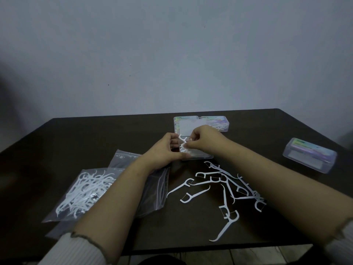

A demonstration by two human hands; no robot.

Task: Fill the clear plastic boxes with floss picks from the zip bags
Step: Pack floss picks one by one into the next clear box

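An open clear plastic box (202, 154) lies at the table's middle, its lid (186, 124) standing up behind. My left hand (168, 148) grips the box's left side. My right hand (202, 139) pinches a few white floss picks (183, 144) over the box's left end. Several loose floss picks (225, 185) lie scattered on the table in front of the box. A zip bag (86, 192) full of floss picks lies at the left, partly under my left forearm.
A second clear box (219, 123) with picks inside sits behind the open one. A closed clear box (309, 154) rests at the right. Other flat zip bags (156, 188) lie beneath my left arm. The dark table (95, 134) ends at a wall behind.
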